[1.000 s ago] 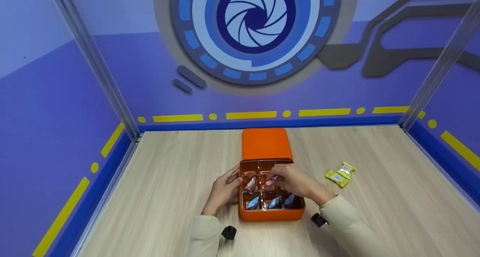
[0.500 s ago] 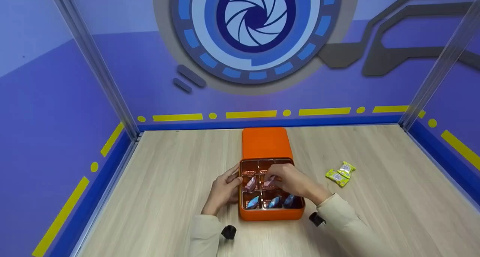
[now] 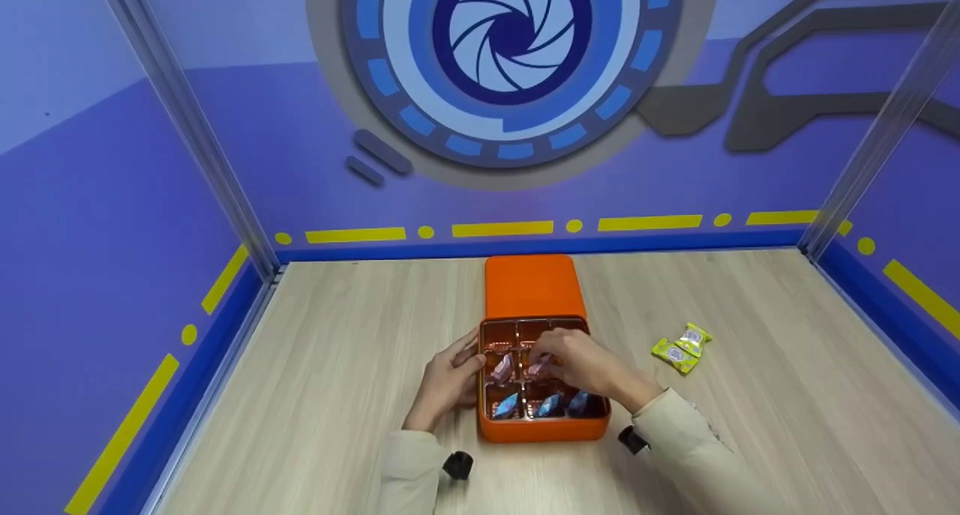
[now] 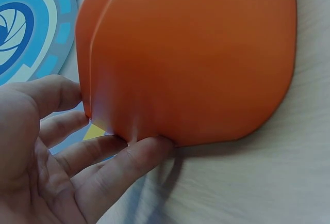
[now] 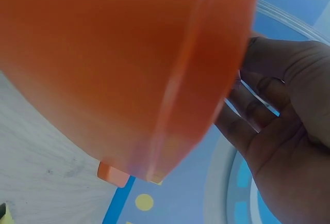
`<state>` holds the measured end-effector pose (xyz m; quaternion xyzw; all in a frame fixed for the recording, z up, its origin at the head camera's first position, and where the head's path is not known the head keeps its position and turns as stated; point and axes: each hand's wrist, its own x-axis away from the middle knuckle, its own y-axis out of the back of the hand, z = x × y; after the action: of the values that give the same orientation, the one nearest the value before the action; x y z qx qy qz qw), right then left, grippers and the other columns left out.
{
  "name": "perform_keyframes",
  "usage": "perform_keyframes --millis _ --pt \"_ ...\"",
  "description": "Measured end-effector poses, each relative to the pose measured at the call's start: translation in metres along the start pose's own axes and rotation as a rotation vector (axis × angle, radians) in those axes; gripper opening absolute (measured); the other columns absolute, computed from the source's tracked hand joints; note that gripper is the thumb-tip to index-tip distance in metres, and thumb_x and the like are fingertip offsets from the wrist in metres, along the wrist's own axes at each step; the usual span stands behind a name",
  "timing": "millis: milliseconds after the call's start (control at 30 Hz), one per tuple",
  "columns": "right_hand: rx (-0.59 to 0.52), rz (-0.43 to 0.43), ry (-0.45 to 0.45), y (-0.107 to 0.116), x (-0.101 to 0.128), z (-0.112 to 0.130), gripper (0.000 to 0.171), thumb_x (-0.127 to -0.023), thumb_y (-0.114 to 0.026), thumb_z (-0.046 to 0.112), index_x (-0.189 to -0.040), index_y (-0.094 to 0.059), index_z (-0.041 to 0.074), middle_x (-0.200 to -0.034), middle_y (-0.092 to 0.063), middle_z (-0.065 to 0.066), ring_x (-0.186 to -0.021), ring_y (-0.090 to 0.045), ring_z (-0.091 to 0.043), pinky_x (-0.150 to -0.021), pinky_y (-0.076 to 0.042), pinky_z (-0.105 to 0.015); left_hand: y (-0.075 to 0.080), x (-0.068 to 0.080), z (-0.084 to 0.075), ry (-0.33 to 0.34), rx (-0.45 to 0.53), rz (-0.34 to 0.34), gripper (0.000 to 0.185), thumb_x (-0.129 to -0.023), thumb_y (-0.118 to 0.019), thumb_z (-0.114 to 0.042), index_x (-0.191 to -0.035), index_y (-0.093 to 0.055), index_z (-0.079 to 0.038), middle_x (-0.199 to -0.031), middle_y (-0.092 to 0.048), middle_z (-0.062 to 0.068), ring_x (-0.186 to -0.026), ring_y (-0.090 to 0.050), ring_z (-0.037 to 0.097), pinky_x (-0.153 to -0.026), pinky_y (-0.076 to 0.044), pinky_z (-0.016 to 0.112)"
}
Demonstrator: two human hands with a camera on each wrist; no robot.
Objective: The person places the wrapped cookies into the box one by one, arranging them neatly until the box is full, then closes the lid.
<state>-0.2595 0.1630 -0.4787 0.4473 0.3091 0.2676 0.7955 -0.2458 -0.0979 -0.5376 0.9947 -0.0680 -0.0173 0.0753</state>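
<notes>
An orange box (image 3: 544,431) with a clear divided insert stands on the table. Its front row of compartments holds blue foil-wrapped candies (image 3: 505,405), one in each. A pink wrapped candy (image 3: 502,368) lies in the left middle compartment. My left hand (image 3: 444,383) steadies the box's left side, thumb at the rim and fingers along the outer wall, which the left wrist view also shows. My right hand (image 3: 589,361) reaches into the box, its fingertips pinching a second pink wrapped candy (image 3: 538,367) in the centre compartment. The hand hides the right middle compartment.
Directly behind the box lies an orange lid (image 3: 532,286). Two yellow wrapped candies (image 3: 681,348) rest on the table to the right. Purple and blue panels (image 3: 420,200) enclose the table at the back and sides.
The right hand has shifted slightly left, and its pink candy now sits lower in the centre compartment. The left hand and the box have stayed in place.
</notes>
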Motion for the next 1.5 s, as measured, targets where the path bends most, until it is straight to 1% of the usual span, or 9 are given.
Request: perform_keyframes --millis 167,367,600,833,967,1100,1267,1367,1500 --pt "0.005 -0.004 0.02 0.0 0.0 0.0 0.02 -0.091 -0.078 -0.01 -0.108 -0.079 0.003 -0.102 -0.075 -0.006 -0.094 -0.071 -0.023 -0.083 -0.062 -0.039 0.0 -0.001 0.0 0.002 0.009 -0.002 0.055 -0.105 -0.066 -0.015 -0.158 -0.053 -0.011 -0.145 -0.061 0.023 -0.122 -0.068 0.033 -0.097 -0.059 0.043" --pt "0.002 -0.004 0.018 0.0 0.0 -0.001 0.022 -0.091 -0.077 -0.01 -0.108 -0.079 0.003 -0.102 -0.075 -0.006 -0.094 -0.071 -0.023 -0.083 -0.062 -0.039 0.0 0.0 -0.001 -0.012 0.008 -0.002 0.055 -0.105 -0.066 -0.016 -0.158 -0.052 -0.011 -0.146 -0.061 0.022 -0.125 -0.066 0.034 -0.097 -0.058 0.044" --pt "-0.027 -0.018 0.039 -0.001 0.002 -0.002 0.018 -0.092 -0.077 -0.009 -0.105 -0.079 0.003 -0.098 -0.075 -0.008 -0.091 -0.072 -0.026 -0.082 -0.063 -0.039 0.0 0.002 -0.003 -0.049 -0.013 -0.002 0.055 -0.105 -0.066 -0.014 -0.158 -0.052 -0.007 -0.145 -0.061 0.023 -0.129 -0.064 0.033 -0.105 -0.053 0.044" --pt "-0.031 -0.021 0.026 0.002 0.004 -0.002 0.019 -0.092 -0.077 -0.008 -0.107 -0.078 0.004 -0.1 -0.076 -0.007 -0.093 -0.072 -0.024 -0.085 -0.062 -0.041 0.0 0.0 -0.001 -0.007 -0.013 -0.006 0.054 -0.105 -0.066 -0.015 -0.158 -0.053 -0.012 -0.144 -0.062 0.022 -0.123 -0.067 0.032 -0.095 -0.059 0.043" --pt "-0.057 -0.023 0.019 0.003 0.006 -0.002 0.02 -0.093 -0.077 -0.009 -0.107 -0.078 0.004 -0.101 -0.076 -0.007 -0.094 -0.072 -0.023 -0.085 -0.063 -0.04 0.0 -0.001 0.001 -0.005 -0.005 -0.005 0.054 -0.105 -0.065 -0.015 -0.158 -0.053 -0.011 -0.145 -0.062 0.022 -0.122 -0.068 0.033 -0.093 -0.06 0.042" --pt "-0.077 -0.022 -0.003 0.004 0.01 -0.002 0.021 -0.093 -0.075 -0.01 -0.109 -0.078 0.004 -0.103 -0.075 -0.008 -0.096 -0.072 -0.025 -0.087 -0.062 -0.042 0.0 -0.001 0.001 -0.006 -0.004 -0.004 0.054 -0.105 -0.065 -0.016 -0.158 -0.053 -0.011 -0.144 -0.062 0.022 -0.122 -0.068 0.032 -0.092 -0.061 0.041" --pt "-0.067 -0.042 -0.039 0.007 0.017 -0.002 0.02 -0.094 -0.076 -0.007 -0.111 -0.078 0.004 -0.107 -0.074 -0.006 -0.1 -0.071 -0.028 -0.09 -0.061 -0.045 0.0 -0.001 0.001 -0.004 -0.014 -0.004 0.054 -0.105 -0.066 -0.017 -0.157 -0.054 -0.013 -0.144 -0.062 0.021 -0.123 -0.068 0.032 -0.091 -0.061 0.041" --pt "-0.059 -0.059 -0.048 0.009 0.021 -0.003 0.02 -0.095 -0.076 -0.005 -0.111 -0.078 0.006 -0.11 -0.074 -0.004 -0.103 -0.07 -0.027 -0.09 -0.061 -0.044 0.001 0.0 0.001 -0.013 -0.014 0.0 0.055 -0.105 -0.066 -0.017 -0.158 -0.053 -0.011 -0.145 -0.062 0.022 -0.123 -0.067 0.032 -0.09 -0.062 0.042" --pt "-0.081 -0.08 -0.051 0.011 0.027 -0.004 0.019 -0.096 -0.076 -0.004 -0.113 -0.077 0.006 -0.112 -0.074 -0.007 -0.104 -0.07 -0.029 -0.09 -0.061 -0.046 0.001 0.002 -0.001 -0.011 0.003 0.008 0.056 -0.106 -0.066 -0.017 -0.159 -0.051 -0.011 -0.144 -0.062 0.023 -0.116 -0.071 0.033 -0.078 -0.064 0.044"
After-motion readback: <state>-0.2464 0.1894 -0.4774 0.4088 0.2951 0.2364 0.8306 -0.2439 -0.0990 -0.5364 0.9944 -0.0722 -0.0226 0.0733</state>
